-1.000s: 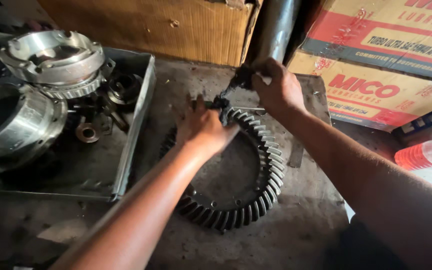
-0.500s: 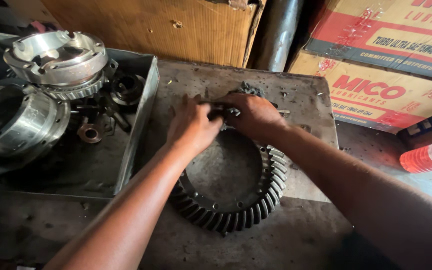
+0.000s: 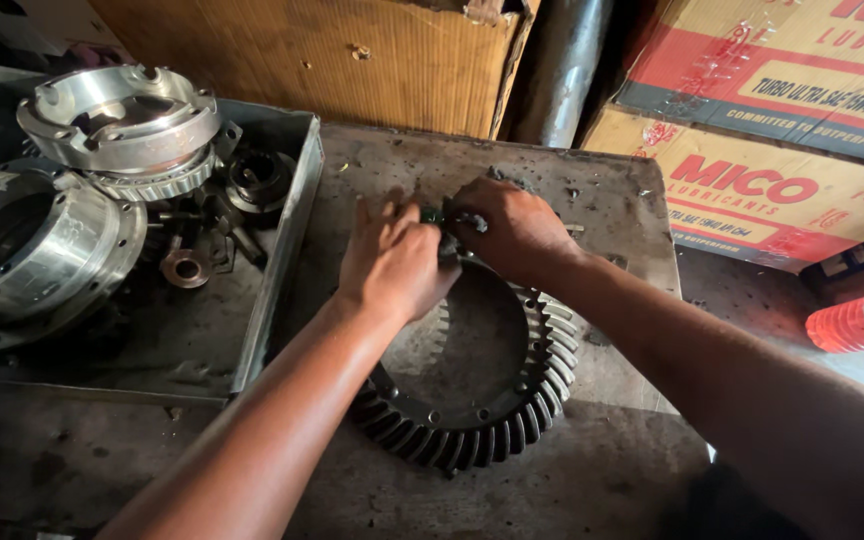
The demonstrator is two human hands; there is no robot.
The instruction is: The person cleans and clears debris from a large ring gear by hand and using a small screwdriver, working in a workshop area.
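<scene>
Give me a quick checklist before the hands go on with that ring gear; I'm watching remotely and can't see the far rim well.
1. Ring gear lies flat on the steel plate: ok.
2. Left hand rests on the gear's far rim: ok.
3. Right hand pinches a small dark part at that rim: ok, but what the part is, cannot tell.
4. Part seated in the gear: cannot tell, the hands hide it.
5. Metal tray with the housings stands apart from the gear: ok.
6. Plate free of grit: not ok, dark crumbs lie near the far edge.
</scene>
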